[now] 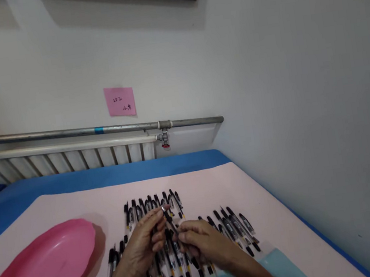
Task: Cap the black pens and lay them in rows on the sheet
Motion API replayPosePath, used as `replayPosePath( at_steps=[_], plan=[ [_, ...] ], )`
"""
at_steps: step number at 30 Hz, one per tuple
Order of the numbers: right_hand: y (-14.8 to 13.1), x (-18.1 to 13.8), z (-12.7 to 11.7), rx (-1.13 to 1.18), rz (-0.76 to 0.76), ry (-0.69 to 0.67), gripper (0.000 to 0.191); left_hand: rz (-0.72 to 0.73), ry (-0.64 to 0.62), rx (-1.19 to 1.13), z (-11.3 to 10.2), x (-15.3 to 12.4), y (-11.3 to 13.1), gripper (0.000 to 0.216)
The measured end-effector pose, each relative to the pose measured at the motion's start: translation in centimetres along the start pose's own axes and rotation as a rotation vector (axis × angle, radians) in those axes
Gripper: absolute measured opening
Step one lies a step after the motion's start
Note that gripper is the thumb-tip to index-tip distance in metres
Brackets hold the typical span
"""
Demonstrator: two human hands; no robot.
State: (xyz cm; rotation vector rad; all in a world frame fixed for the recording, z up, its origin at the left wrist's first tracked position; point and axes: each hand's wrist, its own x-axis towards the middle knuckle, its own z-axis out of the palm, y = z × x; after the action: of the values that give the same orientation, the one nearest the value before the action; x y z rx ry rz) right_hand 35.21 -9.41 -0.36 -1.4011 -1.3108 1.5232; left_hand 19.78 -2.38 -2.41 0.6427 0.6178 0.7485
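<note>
A slim pen (171, 224) with a clear barrel and dark ends slants between my two hands above the table. My left hand (144, 241) is closed, its thumb and forefinger at the pen's upper end, where a small pale tip shows. Lower down, my right hand (204, 242) pinches the barrel between thumb and fingers. Beneath and around both hands lie many more black-ended pens and loose caps, partly hidden by my fingers. A row of pens (135, 209) lies behind my left hand, and another group of pens (237, 227) is to the right of my right hand.
A pink oval basin (51, 262) stands at the left on a pale pink sheet (206, 190) over a blue table cover (134, 172). Light blue cloth (279, 267) lies at the front edge. Behind are a radiator (105, 156), a pipe (189, 122) and a wall.
</note>
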Motion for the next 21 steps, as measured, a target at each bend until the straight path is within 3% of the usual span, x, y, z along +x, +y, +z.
replayPosePath(
  at_steps=[9, 13, 18, 21],
  plan=[
    [0.4, 0.2, -0.4, 0.254, 0.060, -0.130, 0.025, 0.102, -0.044, -0.033, -0.2, 0.3, -0.5, 0.023],
    [0.5, 0.4, -0.3, 0.215, 0.103, -0.094, 0.016, 0.122, -0.007, -0.024, -0.4, 0.7, -0.6, 0.022],
    [0.3, 0.6, 0.2, 0.017, -0.076, 0.167, 0.013, 0.127, 0.068, -0.048, -0.6, 1.1, -0.4, 0.022],
    [0.4, 0.7, 0.3, 0.159, -0.041, 0.032, 0.022, 0.150, 0.089, -0.077, -0.8, 1.1, 0.0, 0.024]
  ],
)
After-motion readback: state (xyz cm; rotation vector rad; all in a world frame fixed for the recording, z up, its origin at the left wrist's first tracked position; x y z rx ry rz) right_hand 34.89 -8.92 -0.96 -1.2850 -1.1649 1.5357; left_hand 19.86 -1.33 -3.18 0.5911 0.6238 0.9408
